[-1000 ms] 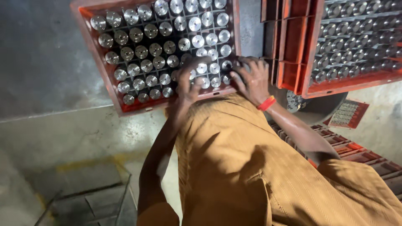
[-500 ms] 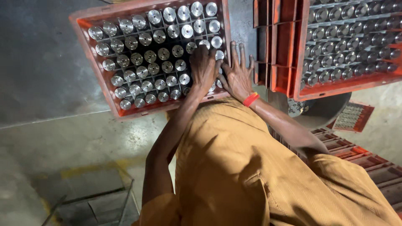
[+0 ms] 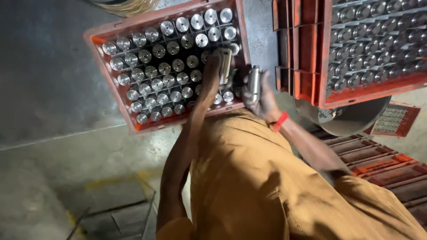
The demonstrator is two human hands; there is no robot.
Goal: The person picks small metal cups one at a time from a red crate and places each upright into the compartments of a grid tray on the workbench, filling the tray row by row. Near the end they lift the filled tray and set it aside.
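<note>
The orange plastic crate (image 3: 116, 33) of upright polished steel cylinders (image 3: 156, 84) lies far left, roughly fifty pieces; a second, fuller crate (image 3: 311, 49) stands right; each hand closes its grip on one cylinder: left hand (image 3: 214, 66), right hand (image 3: 260, 95); the cylinders look heavy, rigid and slick, best held round the body.

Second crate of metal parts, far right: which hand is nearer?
Right. The right hand, holding a metal cylinder, is in the gap beside the second crate. The left hand grips another cylinder over the near crate, farther away.
</note>
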